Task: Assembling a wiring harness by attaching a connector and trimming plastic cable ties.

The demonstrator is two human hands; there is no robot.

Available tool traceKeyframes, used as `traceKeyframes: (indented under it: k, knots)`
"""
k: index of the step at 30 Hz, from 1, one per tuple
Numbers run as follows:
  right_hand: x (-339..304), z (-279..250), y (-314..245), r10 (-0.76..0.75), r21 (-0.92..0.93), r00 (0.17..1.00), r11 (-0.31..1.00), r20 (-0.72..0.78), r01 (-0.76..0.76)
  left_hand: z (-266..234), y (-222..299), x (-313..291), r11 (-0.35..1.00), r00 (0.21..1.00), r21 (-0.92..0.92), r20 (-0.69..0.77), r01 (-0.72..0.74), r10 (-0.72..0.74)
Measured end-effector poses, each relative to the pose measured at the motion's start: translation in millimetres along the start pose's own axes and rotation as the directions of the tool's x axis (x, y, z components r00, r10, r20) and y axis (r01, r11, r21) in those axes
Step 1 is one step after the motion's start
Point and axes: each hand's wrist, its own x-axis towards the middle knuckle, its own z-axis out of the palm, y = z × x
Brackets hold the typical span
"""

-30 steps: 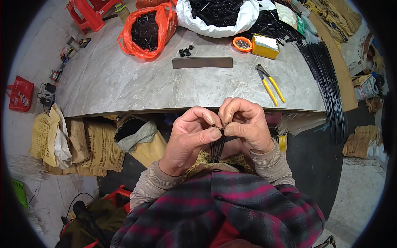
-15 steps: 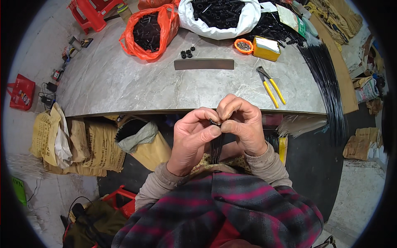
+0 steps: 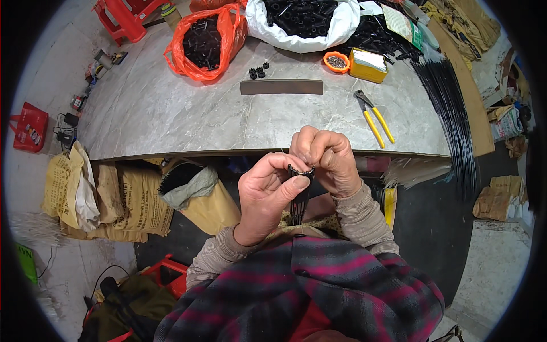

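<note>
My left hand grips the top of a bundle of thin black rods between thumb and forefinger. Small dark ends form a curved row along its upper rim, and the rods hang down toward my lap. Close above the right side of that rim is my right hand, its thumb and fingers pinched together. Whatever is in that pinch is too small to make out. Both hands are just in front of the table's near edge.
On the grey table lie yellow-handled pincers, a flat dark bar and several small black parts. Farther back are an orange dish, a yellow box, and red and white bags of black tubes. Long black rods overhang the right edge.
My right hand has lifted slightly and come away from the rim, uncovering more of the row of dark ends. My left hand keeps its hold on the bundle.
</note>
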Motion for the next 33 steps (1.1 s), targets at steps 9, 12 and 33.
traceKeyframes:
  k: [9, 12, 33]
  knots:
    - [8.3, 1.7, -30.0, 0.089, -0.260, 0.991, 0.964, 0.102, -0.059, 2.3, 0.2, -1.4, 0.999, 0.997, 0.036, 0.071, -0.032, 0.030]
    - [5.0, 8.3, -34.3, 0.117, -0.317, 0.990, 0.945, 0.078, -0.087, 2.3, -1.0, -2.4, 0.997, 0.995, 0.043, 0.081, -0.067, 0.064]
    - [-8.1, 34.9, -48.9, 0.260, -0.308, 0.952, 0.903, -0.164, -0.300, -8.9, 15.3, -3.7, 0.953, 0.969, -0.178, 0.061, 0.245, -0.238]
